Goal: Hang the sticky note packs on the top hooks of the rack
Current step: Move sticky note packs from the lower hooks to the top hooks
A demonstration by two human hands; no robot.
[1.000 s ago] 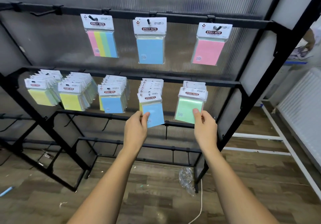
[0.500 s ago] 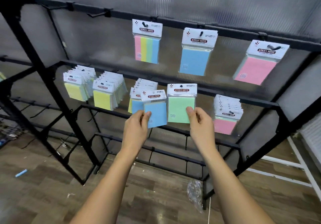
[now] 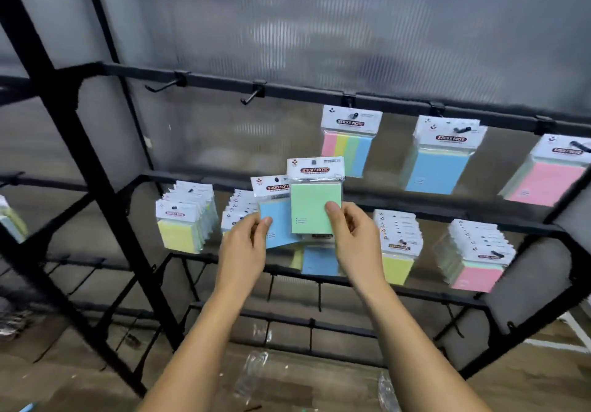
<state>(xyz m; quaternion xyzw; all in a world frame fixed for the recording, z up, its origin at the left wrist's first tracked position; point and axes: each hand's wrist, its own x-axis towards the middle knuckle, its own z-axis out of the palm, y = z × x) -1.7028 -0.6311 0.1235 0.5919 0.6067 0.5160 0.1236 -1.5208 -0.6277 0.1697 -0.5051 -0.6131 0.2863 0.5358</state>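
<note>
In the middle of the frame I see my left hand (image 3: pixel 244 245) pinching a blue pack (image 3: pixel 276 219) by its low corner. My right hand (image 3: pixel 353 239) pinches a green pack (image 3: pixel 315 210) right beside it, and the green one covers part of the blue one. Both packs are off the rack. Two bare top hooks (image 3: pixel 252 97) stick out up and to the left. More packs hang at the upper right: a striped pack (image 3: pixel 348 149), a big blue pack (image 3: pixel 439 162) and a pink pack (image 3: pixel 550 178).
</note>
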